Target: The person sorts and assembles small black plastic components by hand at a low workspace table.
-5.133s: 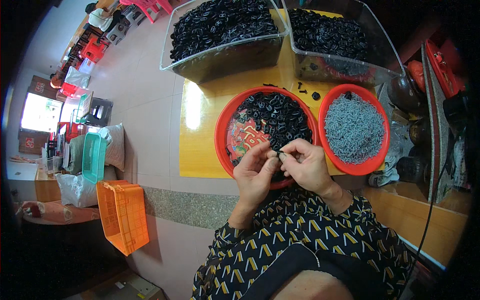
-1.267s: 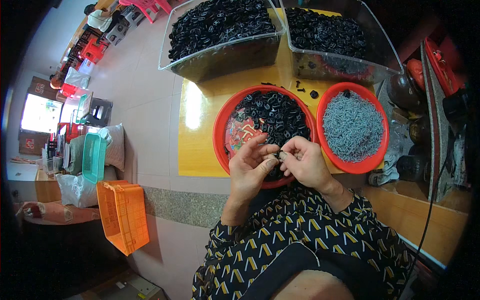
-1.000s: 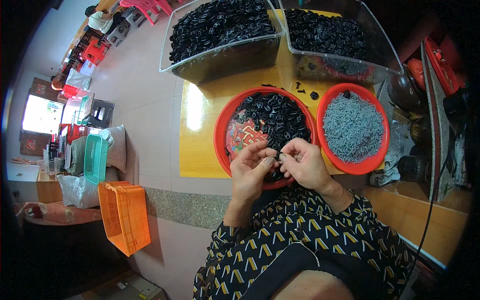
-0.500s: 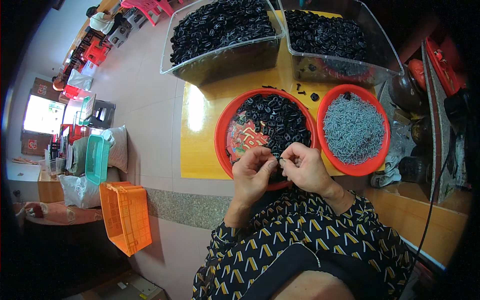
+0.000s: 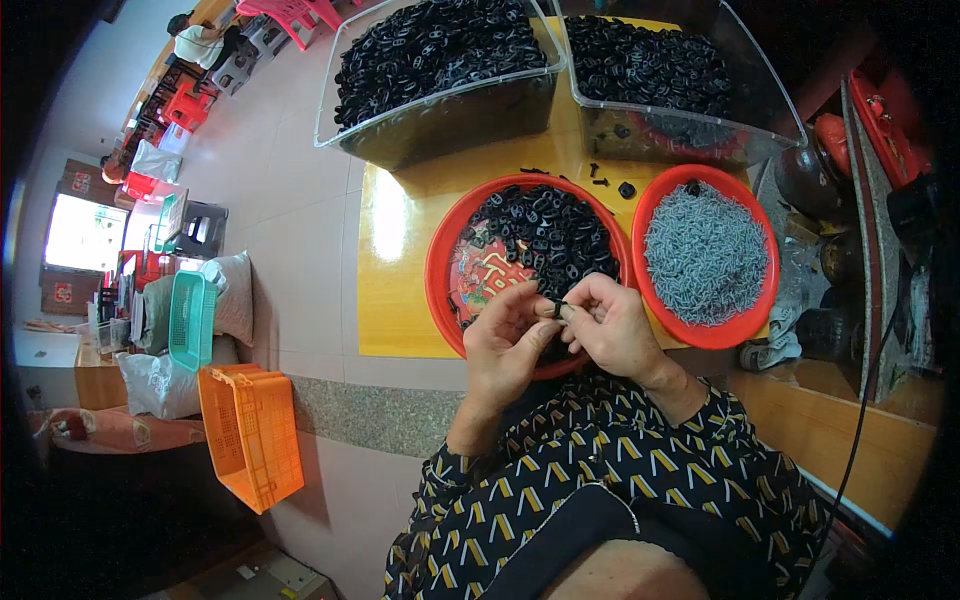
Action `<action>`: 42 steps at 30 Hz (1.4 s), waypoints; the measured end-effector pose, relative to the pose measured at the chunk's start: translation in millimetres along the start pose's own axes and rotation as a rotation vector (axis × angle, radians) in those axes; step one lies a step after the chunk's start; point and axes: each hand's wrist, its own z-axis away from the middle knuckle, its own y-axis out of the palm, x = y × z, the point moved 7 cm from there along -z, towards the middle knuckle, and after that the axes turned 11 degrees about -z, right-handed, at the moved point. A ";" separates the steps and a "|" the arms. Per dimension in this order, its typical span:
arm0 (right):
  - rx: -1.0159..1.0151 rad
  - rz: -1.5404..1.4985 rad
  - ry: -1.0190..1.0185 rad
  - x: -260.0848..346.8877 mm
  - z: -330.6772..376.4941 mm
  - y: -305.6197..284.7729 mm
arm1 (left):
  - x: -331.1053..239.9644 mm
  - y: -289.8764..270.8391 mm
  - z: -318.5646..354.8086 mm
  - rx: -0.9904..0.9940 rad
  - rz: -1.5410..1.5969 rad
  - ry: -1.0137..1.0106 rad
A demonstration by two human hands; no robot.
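Note:
My left hand (image 5: 503, 345) and my right hand (image 5: 618, 328) meet over the near edge of a round red tray (image 5: 436, 270). Between their fingertips is a small black plastic piece (image 5: 559, 309), pinched from both sides. Whether the right fingers also hold a screw is hidden. Loose black plastic pieces (image 5: 560, 235) of the same look fill the right and far parts of the tray, and its patterned bottom shows at the left. To the right, a red basin (image 5: 772, 275) is heaped with small silvery screws (image 5: 705, 255).
Two clear plastic bins (image 5: 445, 100) (image 5: 690, 113) full of black pieces stand at the back of the yellow table (image 5: 390, 310). A few loose black bits (image 5: 627, 189) lie before them. An orange crate (image 5: 255, 440) stands on the floor at left. Another person (image 5: 200, 45) sits far off.
My hands have barely moved; the fingers have shifted slightly and the black piece shows more plainly between them. The whole view has shifted a little.

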 end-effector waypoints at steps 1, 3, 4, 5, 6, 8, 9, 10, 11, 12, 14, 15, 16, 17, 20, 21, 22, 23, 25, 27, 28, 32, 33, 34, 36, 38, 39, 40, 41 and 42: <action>0.010 -0.003 0.008 -0.8 -0.1 -0.9 | 2.6 1.5 0.6 0.022 0.121 -0.050; 0.001 -0.003 0.025 0.9 0.6 -0.7 | 2.3 1.2 -1.0 0.031 0.146 -0.064; -0.007 -0.003 0.041 1.1 0.7 -0.7 | 2.6 1.6 -1.5 0.041 0.171 -0.078; -0.006 -0.003 0.040 0.4 0.6 -0.7 | 2.5 1.5 -1.5 0.040 0.170 -0.076; -0.010 -0.008 0.025 -0.5 0.3 -0.9 | 4.7 1.1 -1.4 0.034 0.207 -0.098; -0.014 -0.013 0.008 -0.6 0.6 -0.6 | 8.1 0.6 -1.2 0.029 0.242 -0.118; -0.014 0.001 0.006 -0.5 0.9 0.0 | 9.8 0.1 -0.9 0.022 0.238 -0.119; -0.014 0.015 0.004 -0.4 1.3 0.4 | 11.4 -0.3 -0.7 0.014 0.234 -0.119; -0.014 0.016 0.003 -0.7 1.6 0.3 | 12.7 0.0 -0.4 0.014 0.234 -0.119; -0.014 0.023 0.004 -1.1 1.9 0.0 | 14.3 0.1 -0.1 0.008 0.228 -0.127; -0.013 0.032 0.005 -2.5 2.6 -0.3 | 15.2 0.7 1.4 0.001 0.222 -0.135; -0.014 0.043 0.000 -3.4 2.1 -0.9 | 16.5 0.2 2.0 -0.014 0.220 -0.146; -0.014 0.053 -0.005 -4.3 1.7 -1.2 | 17.7 -0.4 2.5 -0.028 0.218 -0.158; -0.015 0.053 -0.006 -5.7 1.6 -1.1 | 18.6 -0.3 2.6 -0.027 0.218 -0.157; -0.033 0.151 -0.108 -1.2 2.9 -1.3 | 15.3 -1.6 2.7 -0.046 0.177 -0.092; -0.027 0.217 -0.168 2.5 3.4 0.3 | 8.9 -3.8 3.3 -0.070 0.067 -0.038; -0.021 0.283 -0.228 6.2 4.1 2.3 | 3.5 -5.8 3.9 -0.093 -0.044 0.016; -0.018 0.283 -0.226 8.3 4.7 3.0 | 4.1 -7.5 3.9 -0.096 -0.044 0.015; 0.041 0.446 -0.307 18.6 7.5 10.2 | -5.1 -8.5 3.4 -0.058 -0.311 0.164; 0.052 0.442 -0.319 17.2 7.9 8.3 | -5.5 -5.0 0.3 -0.041 -0.345 0.198; 0.055 0.442 -0.331 17.4 8.4 7.8 | -7.8 -2.5 -0.2 -0.018 -0.374 0.232; 0.037 0.254 -0.130 8.2 3.8 5.5 | 1.0 -4.5 -0.2 0.000 -0.240 0.097; 0.033 0.255 -0.129 10.6 3.0 6.6 | 0.8 -4.2 0.2 0.003 -0.239 0.097; 0.040 0.122 -0.033 7.1 1.3 7.2 | 4.1 -5.2 0.3 -0.006 -0.108 0.039; 0.044 -0.011 0.061 2.6 -0.2 6.4 | 8.9 -7.2 0.3 -0.012 0.022 -0.019; 0.036 -0.068 0.057 2.4 -1.7 4.2 | 15.5 -10.5 0.0 -0.016 0.090 -0.058; 0.028 -0.095 0.017 5.7 -1.9 4.6 | 15.5 -10.3 0.3 -0.015 0.090 -0.058; 0.027 -0.095 0.016 5.6 -2.2 3.9 | 16.8 -10.4 0.7 -0.020 0.117 -0.079; 0.050 -0.088 0.033 4.2 -2.5 4.4 | 18.3 -10.6 1.3 -0.026 0.143 -0.099; 0.071 -0.081 0.049 3.0 -2.6 5.2 | 19.0 -11.3 2.1 -0.025 0.143 -0.099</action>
